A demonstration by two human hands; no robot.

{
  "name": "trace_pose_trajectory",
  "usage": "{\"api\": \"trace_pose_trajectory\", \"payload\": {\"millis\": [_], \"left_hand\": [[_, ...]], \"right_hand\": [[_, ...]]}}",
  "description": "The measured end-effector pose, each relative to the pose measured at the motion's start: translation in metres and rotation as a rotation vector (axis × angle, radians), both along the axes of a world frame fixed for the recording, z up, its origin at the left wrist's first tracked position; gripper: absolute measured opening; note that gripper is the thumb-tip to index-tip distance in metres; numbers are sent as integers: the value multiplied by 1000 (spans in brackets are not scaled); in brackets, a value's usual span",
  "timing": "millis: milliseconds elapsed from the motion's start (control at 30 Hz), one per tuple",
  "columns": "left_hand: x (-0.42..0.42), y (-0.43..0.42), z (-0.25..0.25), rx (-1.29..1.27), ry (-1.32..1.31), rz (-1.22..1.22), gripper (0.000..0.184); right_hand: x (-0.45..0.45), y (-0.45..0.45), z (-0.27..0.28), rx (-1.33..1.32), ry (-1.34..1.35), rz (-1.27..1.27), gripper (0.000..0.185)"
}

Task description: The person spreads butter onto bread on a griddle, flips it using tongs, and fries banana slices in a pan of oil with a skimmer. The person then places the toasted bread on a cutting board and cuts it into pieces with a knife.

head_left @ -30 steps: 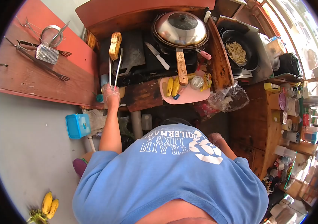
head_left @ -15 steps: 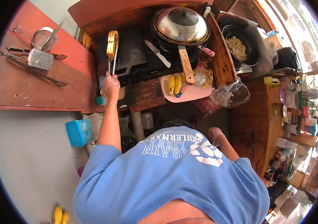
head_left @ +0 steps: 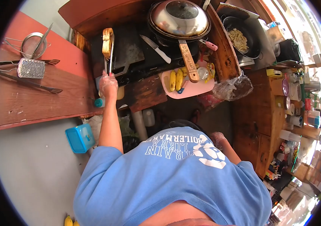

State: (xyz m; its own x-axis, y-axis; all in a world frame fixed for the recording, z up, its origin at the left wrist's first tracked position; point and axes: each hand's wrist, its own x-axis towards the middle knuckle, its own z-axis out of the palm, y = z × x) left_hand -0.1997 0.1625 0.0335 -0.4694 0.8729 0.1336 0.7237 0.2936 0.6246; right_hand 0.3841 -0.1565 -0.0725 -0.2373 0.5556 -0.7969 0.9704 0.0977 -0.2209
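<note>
"Where's the bread?"

"Up in the tongs, stood on edge at the left side of the griddle. The bread looks like two slices pressed together. I can't tell how high it hangs."

"And the hands?"

"The left hand, in a thin clear glove, is wrapped round the tongs, just off the griddle's near left corner. The right hand is gloved as well, low by the body, well to the griddle's right. It's half hidden; I can't tell how open it is or whether it holds anything."

"What worries you?"

"The grip. Those slices could slide apart if the squeeze slackens or the wrist twists. If the griddle's hot, which I can't see, that flimsy glove could suffer from dipping too near."

"Anything else?"

"The knife lies loose just right of the griddle, and the lidded pan beyond it pokes its handle toward the person. A careless sleeve could knock either."
</note>
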Motion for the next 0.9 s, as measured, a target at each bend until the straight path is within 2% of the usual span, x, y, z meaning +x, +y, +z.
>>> {"api": "trace_pose_trajectory", "payload": {"millis": [33,100,167,300,367,400,467,500,533,600,667,700,767,833,867,900], "left_hand": [[5,-5,10,-53,283,19,35],[4,-13,9,-10,300,-1,37],[6,-21,8,34,317,-21,39],[17,-41,12,-43,334,57,42],[18,-48,13,-66,356,64,44],[18,-51,10,-56,380,68,45],[18,-55,7,-45,407,73,45],[19,-56,6,-50,411,90,45],[19,-57,6,-54,414,108,45],[17,-55,1,-68,420,111,46],[18,-53,3,-83,424,115,46],[20,-52,10,-98,385,108,47],[25,-48,21,-111,344,100,47],[29,-42,26,-63,189,87,42],[9,-35,-6,94,535,13,36],[16,-31,6,95,532,12,36]], "right_hand": [[1,-1,-4,3,7,10,10],[4,1,-16,7,15,21,11],[7,9,-31,-93,-56,-48,24],[9,20,-44,27,-120,53,16],[25,12,-85,-211,92,-851,15],[19,15,-73,-212,97,-850,15],[4,24,-39,-228,200,-1237,18],[9,19,-52,-229,203,-1236,18],[28,5,-90,-145,209,-974,19],[34,1,-99,-62,214,-710,21],[22,12,-60,59,48,-170,21],[24,10,-64,60,48,-169,21],[27,3,-71,8,67,-403,20],[24,7,-49,-28,73,-446,20],[22,9,-37,-67,82,-487,21],[31,2,-58,-65,80,-489,21]]}}
